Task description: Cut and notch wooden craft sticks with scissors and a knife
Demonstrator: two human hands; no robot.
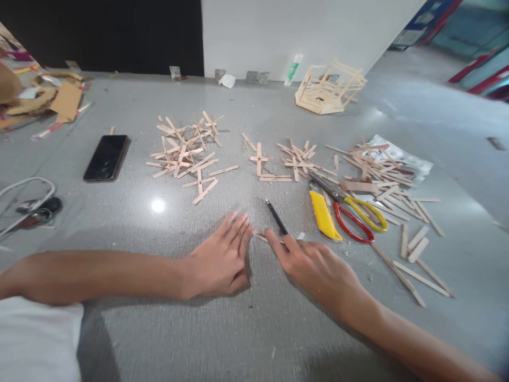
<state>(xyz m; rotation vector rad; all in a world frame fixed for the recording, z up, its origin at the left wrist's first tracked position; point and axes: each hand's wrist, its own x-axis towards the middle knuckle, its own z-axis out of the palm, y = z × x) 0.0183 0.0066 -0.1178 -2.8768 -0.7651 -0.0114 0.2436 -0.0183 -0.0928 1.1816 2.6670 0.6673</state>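
Note:
A thin wooden craft stick (260, 236) lies low over the grey surface between my two hands. My left hand (222, 257) has its fingers pressed together, with the fingertips at the stick's left end. My right hand (318, 268) is closed around the right part of the stick, its index finger along it and the other fingers curled under. A black pen (275, 216) points away just beyond my right hand; its near end is hidden by the fingers. A yellow cutter (324, 215) and scissors with red and yellow handles (353, 220) lie right of the pen.
Heaps of craft sticks, some joined in crosses (183, 151), spread beyond my hands. More loose sticks (382, 170) lie at right over a plastic packet (417, 159). A stick frame (330, 93) and glue tube (293, 70) stand near the wall. A phone (106, 157) lies left.

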